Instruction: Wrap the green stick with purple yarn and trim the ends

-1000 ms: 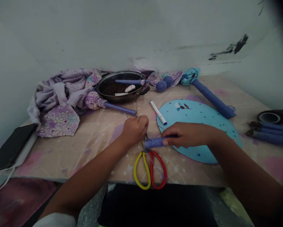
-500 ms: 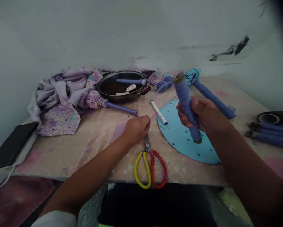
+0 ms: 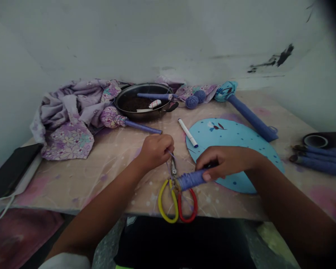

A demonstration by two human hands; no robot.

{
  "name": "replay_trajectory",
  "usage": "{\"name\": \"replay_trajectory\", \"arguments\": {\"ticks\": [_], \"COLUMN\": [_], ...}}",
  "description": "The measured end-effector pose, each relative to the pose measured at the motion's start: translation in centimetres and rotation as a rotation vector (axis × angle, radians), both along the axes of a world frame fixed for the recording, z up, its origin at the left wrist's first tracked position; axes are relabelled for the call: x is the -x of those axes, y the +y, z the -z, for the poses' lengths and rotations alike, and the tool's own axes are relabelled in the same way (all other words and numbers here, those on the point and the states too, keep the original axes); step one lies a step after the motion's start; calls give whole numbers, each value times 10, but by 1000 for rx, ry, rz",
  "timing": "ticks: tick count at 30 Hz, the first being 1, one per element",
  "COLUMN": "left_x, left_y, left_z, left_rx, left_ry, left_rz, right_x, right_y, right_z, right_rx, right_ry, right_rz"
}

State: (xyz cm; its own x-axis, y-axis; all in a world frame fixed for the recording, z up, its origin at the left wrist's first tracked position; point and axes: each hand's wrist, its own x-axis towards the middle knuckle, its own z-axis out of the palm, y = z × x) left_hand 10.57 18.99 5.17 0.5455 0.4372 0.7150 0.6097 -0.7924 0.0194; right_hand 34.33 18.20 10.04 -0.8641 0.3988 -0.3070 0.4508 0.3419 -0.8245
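My right hand (image 3: 226, 161) grips a stick wrapped in blue-purple yarn (image 3: 191, 179), held almost level just above the table, its free end pointing left over the scissors (image 3: 176, 194). My left hand (image 3: 155, 150) is closed in a pinch on a thin strand of the same yarn, close to the stick's left end. The scissors have one yellow and one red loop handle and lie at the table's front edge. A round light-blue paper disc (image 3: 235, 145) lies under my right wrist.
A dark pan (image 3: 143, 101) with a wrapped stick and a tube stands at the back. Floral purple cloth (image 3: 69, 116) is heaped at the left. A white marker (image 3: 187, 132), yarn balls (image 3: 192, 101), a long wrapped stick (image 3: 250, 117), more wrapped sticks (image 3: 319, 162) and tape (image 3: 315, 141) lie around.
My right hand has swung the yarn-wrapped stick from upright over the disc down to level above the scissors. My left hand has kept its pinch on the strand and barely moved.
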Motion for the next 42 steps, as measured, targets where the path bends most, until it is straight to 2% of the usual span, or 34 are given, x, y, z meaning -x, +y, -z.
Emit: {"name": "replay_trajectory", "arguments": {"ticks": [2,4,6,8,10,11,12,13,15,16,17,18,19,21,23,25,27,29,31,33,34,36,37,39,40,42], "left_x": [-2,-7,-13,-16,-14,-12,-10,-8,-5,-5,-7,-9,-11,-16,-18,-17,-14,-10,-9,-12,-14,-20,-22,-26,-27,-25], "left_y": [1,-1,-5,-6,-5,-3,-1,1,3,3,3,2,0,-3,-5,-3,1,4,6,5,3,-1,-4,-8,-9,-8], "left_z": [4,8,12,13,14,14,14,14,16,17,18,19,19,19,18,17,17,18,19,20,21,21,21,20,19,16], "left_rx": [-8,-33,1,43,73,87,101,115,137,145,155,165,180,218,256,283,291,291,310,367,401,458,471,485,493,508], "left_ry": [4,33,64,70,68,69,68,66,67,78,95,112,127,117,101,108,119,123,130,150,152,132,110,74,65,55], "left_rz": [16,17,28,21,-8,-23,-37,-50,-68,-62,-55,-46,-35,-56,-98,-133,-168,-174,-150,-88,-64,-48,-54,-60,-58,-79], "right_x": [-1,1,7,13,17,18,17,15,9,5,2,0,-1,1,6,11,14,12,7,2,-1,-3,-3,-1,0,0], "right_y": [-6,-6,-2,5,10,10,10,7,1,-2,-5,-6,-6,-2,5,11,12,8,2,-5,-7,-9,-7,-1,4,14], "right_z": [-2,1,6,11,13,12,11,8,2,0,-1,-1,0,5,11,14,12,6,0,-4,-5,-3,-1,4,8,13], "right_rx": [151,82,-155,-512,-796,-839,-791,-655,-264,-93,25,73,51,-132,-423,-706,-828,-702,-398,-108,-22,1,-52,-269,-419,-714], "right_ry": [229,430,439,253,-9,-116,-186,-215,-150,-70,31,143,250,360,251,-3,-223,-311,-252,-100,-4,200,280,313,249,16], "right_rz": [131,402,640,759,716,635,516,373,97,33,44,128,266,562,704,680,584,420,200,71,79,253,389,661,760,813]}}
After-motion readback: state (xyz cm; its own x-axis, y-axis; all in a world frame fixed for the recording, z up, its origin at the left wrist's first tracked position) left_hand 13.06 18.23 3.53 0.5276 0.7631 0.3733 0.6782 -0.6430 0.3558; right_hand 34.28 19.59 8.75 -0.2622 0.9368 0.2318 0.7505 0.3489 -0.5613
